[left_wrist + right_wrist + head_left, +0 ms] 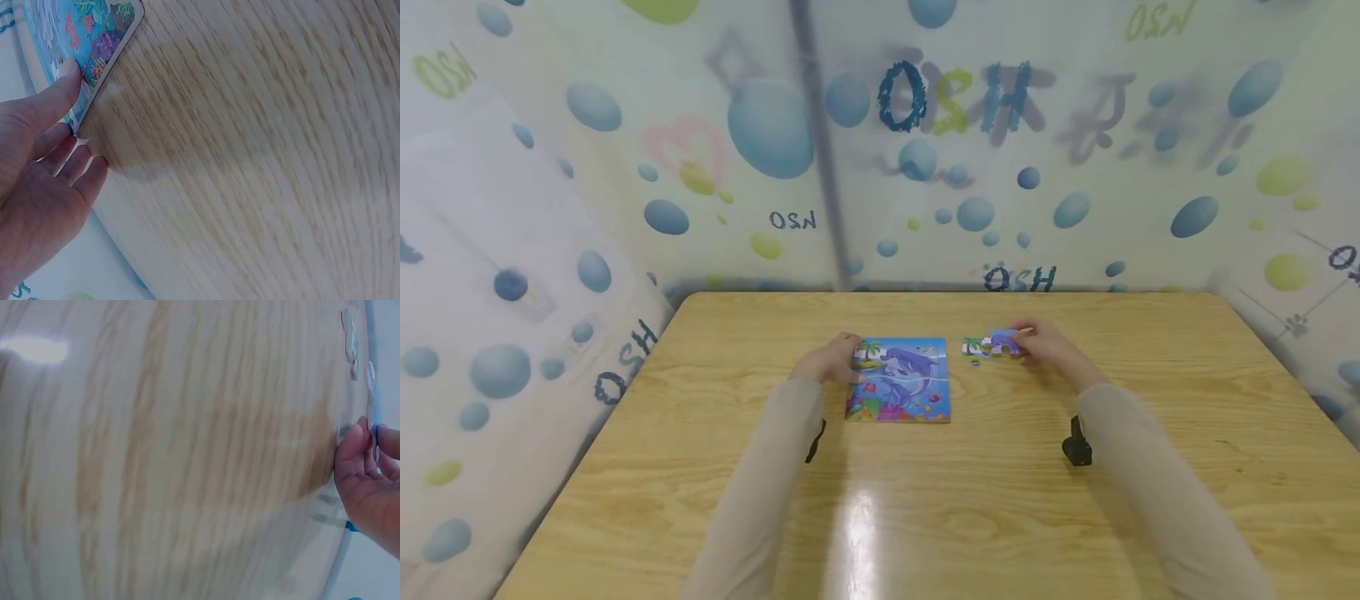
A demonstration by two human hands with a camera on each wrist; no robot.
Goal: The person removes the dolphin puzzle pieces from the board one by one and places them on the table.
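A jigsaw puzzle board [904, 379] with a dolphin and coral picture lies flat on the wooden table. At its left edge my left hand [831, 360] holds it, thumb on top and fingertips at the side; the left wrist view shows the same hand [45, 197] at the board's corner [103, 53]. My right hand [1047, 343] pinches a purple and blue puzzle piece [1003, 341], seen almost edge-on in the right wrist view. Close to its left, a palm-tree puzzle piece [972, 347] lies on the table.
The wooden table [970, 500] ends at the back against a bubble-patterned curtain [917, 200], which also hangs at both sides. A black wrist strap [1077, 446] shows at the right forearm.
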